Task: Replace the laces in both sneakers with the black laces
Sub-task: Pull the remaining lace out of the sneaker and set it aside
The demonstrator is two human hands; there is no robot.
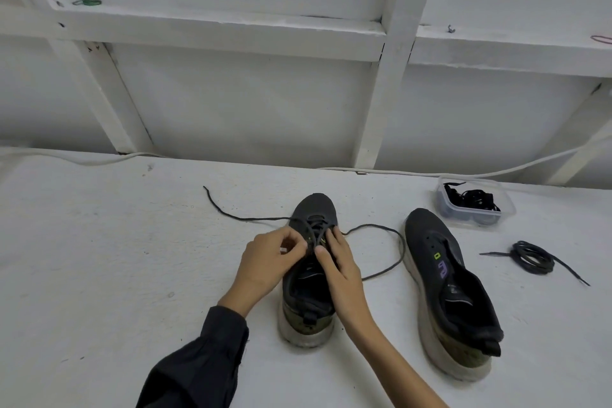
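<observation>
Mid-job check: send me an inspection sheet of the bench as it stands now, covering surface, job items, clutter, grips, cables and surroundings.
Surface: white table, with a few small marks.
Job's things: middle sneaker partly threaded with a black lace, ends trailing to both sides; second sneaker to its right, eyelets bare; coiled black lace further right; clear plastic container behind, holding spare laces.
Clutter: nothing seen.
Grips: left hand pinches the lace at the eyelets; right hand also at the eyelets, its hold unclear.
Cables: white cable along the table's far edge.
Surroundings: white framed wall; green band and pink band on its ledges.
</observation>
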